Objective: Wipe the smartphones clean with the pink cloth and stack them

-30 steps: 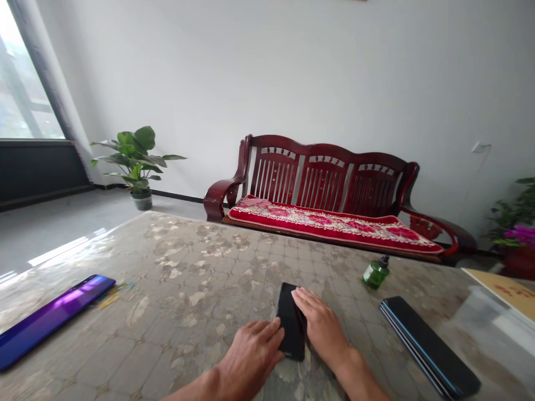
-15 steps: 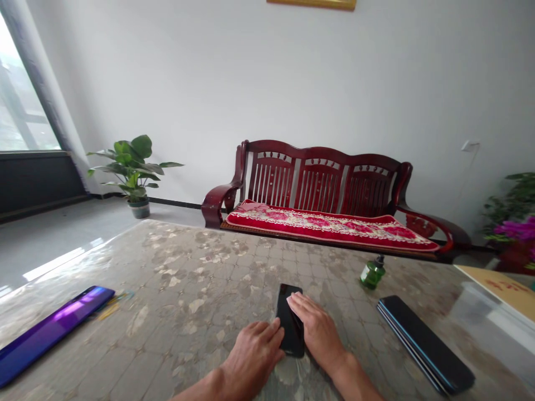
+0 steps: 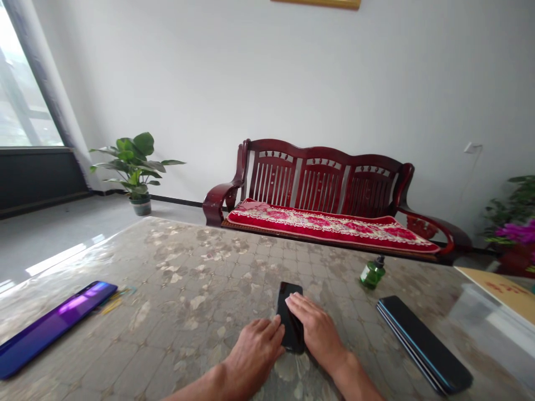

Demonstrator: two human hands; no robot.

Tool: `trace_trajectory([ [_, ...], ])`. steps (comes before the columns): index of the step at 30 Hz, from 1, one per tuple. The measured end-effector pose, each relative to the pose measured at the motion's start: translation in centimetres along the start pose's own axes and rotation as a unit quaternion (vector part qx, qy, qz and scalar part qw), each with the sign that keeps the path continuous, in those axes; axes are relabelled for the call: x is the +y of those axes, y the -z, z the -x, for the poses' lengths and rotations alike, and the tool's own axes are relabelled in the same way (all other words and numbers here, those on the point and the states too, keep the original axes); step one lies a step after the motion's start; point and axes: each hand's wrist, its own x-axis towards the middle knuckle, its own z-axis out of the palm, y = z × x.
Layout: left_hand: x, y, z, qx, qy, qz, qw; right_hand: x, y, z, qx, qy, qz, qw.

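A black smartphone (image 3: 291, 326) lies on the patterned tablecloth (image 3: 188, 301) in front of me, its dark face up. My left hand (image 3: 258, 352) is closed against its left edge, the fingertips reaching onto the rim. From the other side, my right hand (image 3: 320, 328) grips the right edge, with fingers together across the upper part of the screen. The undersides of both hands and the thumbs are mostly hidden. Right of the hands is a stack of phones (image 3: 424, 342) with a black one on top.
A blue-purple phone (image 3: 56, 328) lies at the left beside thin yellow strips (image 3: 112, 303). A green pump bottle (image 3: 371, 273) stands behind the phone stack. At the right edge sits a clear plastic box (image 3: 480, 312) near a tan board (image 3: 501, 287). Beyond the table is a wooden bench (image 3: 317, 184).
Both hands keep nearly the same place on the smartphone. The view has shifted very slightly; the other things lie as before.
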Motion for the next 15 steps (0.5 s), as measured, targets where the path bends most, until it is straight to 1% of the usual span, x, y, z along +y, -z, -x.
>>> trace_trajectory([
  [3,-0.1,-0.4,0.1,0.006,0.000,0.002,1.000,0.2,0.0,-0.5,0.008,-0.052,0.013,0.999],
  [5,-0.2,-0.7,0.2,0.014,0.005,0.010,1.000,0.0,0.1,-0.3,0.004,-0.054,0.019,0.998],
  [7,-0.3,-0.7,0.4,0.027,0.009,0.019,0.999,-0.3,0.3,0.2,0.000,-0.028,0.017,0.999],
  [10,-0.3,-0.6,0.5,0.051,0.009,0.035,0.998,-0.4,0.4,1.1,-0.008,0.031,0.002,0.999],
  [11,-0.3,-0.5,0.5,0.059,0.008,0.041,0.997,-0.3,0.4,1.2,-0.007,0.038,0.000,0.999],
  [13,-0.4,-0.3,0.5,0.075,0.003,0.055,0.996,0.2,0.1,1.0,0.006,0.018,0.001,1.000],
  [15,-0.5,-0.2,0.5,0.084,-0.002,0.065,0.994,0.7,-0.4,0.4,0.030,-0.024,0.006,0.999],
])
